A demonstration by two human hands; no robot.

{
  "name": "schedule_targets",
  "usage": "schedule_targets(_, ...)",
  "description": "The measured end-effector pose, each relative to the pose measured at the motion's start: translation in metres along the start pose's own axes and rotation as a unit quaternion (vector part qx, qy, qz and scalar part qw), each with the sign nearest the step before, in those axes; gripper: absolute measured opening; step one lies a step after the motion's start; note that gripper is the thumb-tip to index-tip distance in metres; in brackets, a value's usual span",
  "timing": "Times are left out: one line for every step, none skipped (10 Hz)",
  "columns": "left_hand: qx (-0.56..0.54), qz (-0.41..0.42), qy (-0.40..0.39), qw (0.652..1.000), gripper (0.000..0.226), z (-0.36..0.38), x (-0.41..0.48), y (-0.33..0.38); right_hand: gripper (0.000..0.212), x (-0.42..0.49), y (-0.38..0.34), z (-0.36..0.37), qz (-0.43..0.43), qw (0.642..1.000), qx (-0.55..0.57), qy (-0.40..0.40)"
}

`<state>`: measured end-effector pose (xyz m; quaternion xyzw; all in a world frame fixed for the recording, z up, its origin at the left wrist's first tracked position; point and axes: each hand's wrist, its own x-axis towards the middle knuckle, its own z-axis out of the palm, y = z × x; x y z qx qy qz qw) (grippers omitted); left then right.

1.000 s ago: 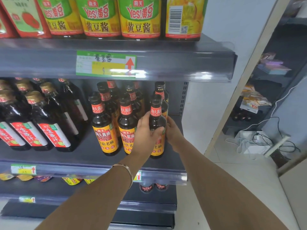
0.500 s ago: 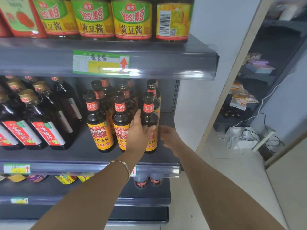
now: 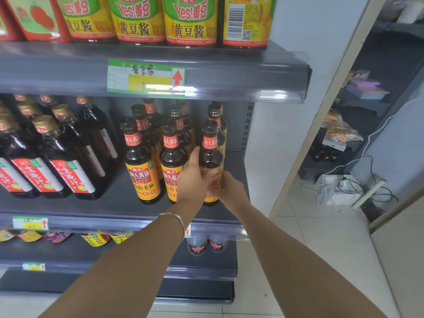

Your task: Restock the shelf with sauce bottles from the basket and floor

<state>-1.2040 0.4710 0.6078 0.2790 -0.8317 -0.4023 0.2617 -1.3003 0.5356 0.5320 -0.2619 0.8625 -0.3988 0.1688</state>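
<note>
pale tiled floor (image 3: 321, 260) underfoot, with a dark grey shop shelf (image 3: 110, 198) straight ahead and a white wall to its right. nearest, two bare forearms reaching forward, a thin bracelet (image 3: 176, 219) round the left wrist. at the shelf's front right corner, left hand (image 3: 195, 177) curled round the left side of a sauce bottle (image 3: 211, 154), thumb pointing up along its shoulder, fingers across the orange label. right hand (image 3: 231, 191) closed on the same bottle from the right, low on the label, fingertips hidden behind the glass. bottle upright between the two hands, base down at the shelf board; resting on it or just above, cannot tell. just left of the left hand, matching bottles (image 3: 137, 161) in the front row, more of the same behind. further left, larger dark bottles (image 3: 66, 161) with gold caps and red-and-white labels. one shelf down, red-labelled bottle tops (image 3: 206, 246). on the upper shelf edge, a green and yellow price tag (image 3: 146, 78) with a red arrow, and above it green-and-yellow jars (image 3: 190, 19). far right, past a beige post, a dark rack (image 3: 367, 111) with packets, and a white box with tangled cables (image 3: 339, 189) on the floor.
</note>
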Motion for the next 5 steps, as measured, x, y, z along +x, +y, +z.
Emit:
schedule_targets(0.005,-0.002,-0.011,1.000,0.076,-0.002,0.000,-0.001,0.069,0.002,-0.002,0.001,0.008,1.000,-0.014,-0.005)
schedule_targets(0.004,0.012,-0.017,1.000,0.072,-0.011,-0.007,-0.004,0.071,-0.002,-0.006,-0.001,0.016,1.000,-0.026,-0.002)
schedule_targets(0.011,0.026,0.008,1.000,0.049,-0.027,-0.016,-0.007,0.059,-0.011,-0.004,-0.004,-0.013,0.999,-0.028,0.009)
schedule_targets(0.071,0.030,-0.021,0.997,0.025,-0.048,-0.027,-0.006,0.052,-0.032,-0.014,-0.012,-0.004,0.998,-0.054,0.026)
schedule_targets(0.168,0.027,-0.134,0.976,0.019,-0.075,-0.042,-0.008,0.042,-0.059,-0.031,-0.017,-0.016,0.993,-0.108,0.049)
